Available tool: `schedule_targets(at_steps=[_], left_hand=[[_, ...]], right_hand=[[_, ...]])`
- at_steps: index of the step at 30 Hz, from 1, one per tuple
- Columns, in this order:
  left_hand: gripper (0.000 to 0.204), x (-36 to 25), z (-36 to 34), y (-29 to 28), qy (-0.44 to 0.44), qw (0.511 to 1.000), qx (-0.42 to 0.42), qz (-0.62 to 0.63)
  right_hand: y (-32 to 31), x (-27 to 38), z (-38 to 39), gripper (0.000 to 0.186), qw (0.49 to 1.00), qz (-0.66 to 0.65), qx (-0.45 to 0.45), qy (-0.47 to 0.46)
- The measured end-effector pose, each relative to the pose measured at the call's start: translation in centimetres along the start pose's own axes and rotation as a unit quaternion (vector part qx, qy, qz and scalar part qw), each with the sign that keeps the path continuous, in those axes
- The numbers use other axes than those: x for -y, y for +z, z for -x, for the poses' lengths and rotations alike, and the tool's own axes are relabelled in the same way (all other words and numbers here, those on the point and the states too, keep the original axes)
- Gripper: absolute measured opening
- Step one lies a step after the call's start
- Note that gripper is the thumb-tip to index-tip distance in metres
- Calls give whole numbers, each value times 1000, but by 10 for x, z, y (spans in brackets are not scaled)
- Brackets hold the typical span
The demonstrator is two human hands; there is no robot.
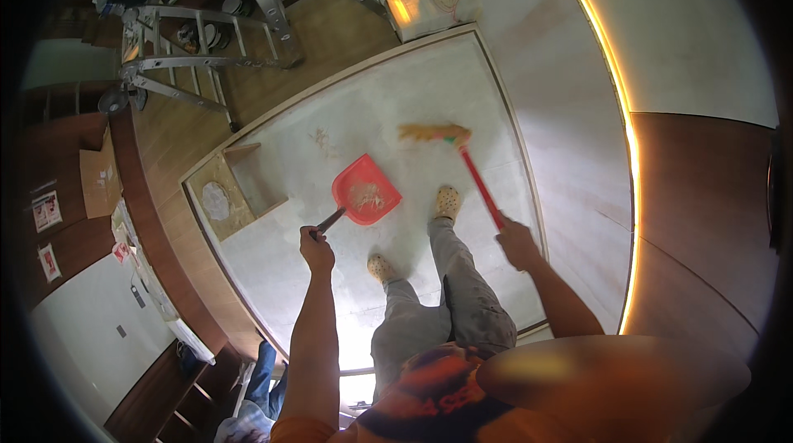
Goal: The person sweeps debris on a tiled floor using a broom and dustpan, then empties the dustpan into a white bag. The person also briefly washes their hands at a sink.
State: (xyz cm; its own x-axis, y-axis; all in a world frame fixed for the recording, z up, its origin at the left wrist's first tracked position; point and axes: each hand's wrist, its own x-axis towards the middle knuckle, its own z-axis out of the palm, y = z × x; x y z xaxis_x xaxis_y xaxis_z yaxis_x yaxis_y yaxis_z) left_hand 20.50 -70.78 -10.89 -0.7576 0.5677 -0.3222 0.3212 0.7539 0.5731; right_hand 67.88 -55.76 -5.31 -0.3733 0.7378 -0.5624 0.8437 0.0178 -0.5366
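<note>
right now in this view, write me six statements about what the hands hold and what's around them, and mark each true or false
1. The left hand holds a red plastic dustpan by its dark handle. True.
2. The right hand is empty. False: it grips a red-handled broom with straw-coloured bristles.
3. Pale loose debris lies in the dustpan. True.
4. The bristles are inside the dustpan. False: they are apart from it, farther up and to the right in the picture.
5. A silver metal ladder stands at the upper left of the picture. True.
6. The person wears black boots. False: they wear pale yellow clogs with holes.
</note>
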Motion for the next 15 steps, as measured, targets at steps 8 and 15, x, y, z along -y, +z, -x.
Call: schedule_targets(at_steps=[8,15], left_hand=[[11,52,39,-37,-4,1000,-10,4],[9,124,96,-91,-62,997,-29,32]], right_hand=[[29,-42,-94,47,957,-164,-92,221],[173,29,-143,30,991,-54,16,120]])
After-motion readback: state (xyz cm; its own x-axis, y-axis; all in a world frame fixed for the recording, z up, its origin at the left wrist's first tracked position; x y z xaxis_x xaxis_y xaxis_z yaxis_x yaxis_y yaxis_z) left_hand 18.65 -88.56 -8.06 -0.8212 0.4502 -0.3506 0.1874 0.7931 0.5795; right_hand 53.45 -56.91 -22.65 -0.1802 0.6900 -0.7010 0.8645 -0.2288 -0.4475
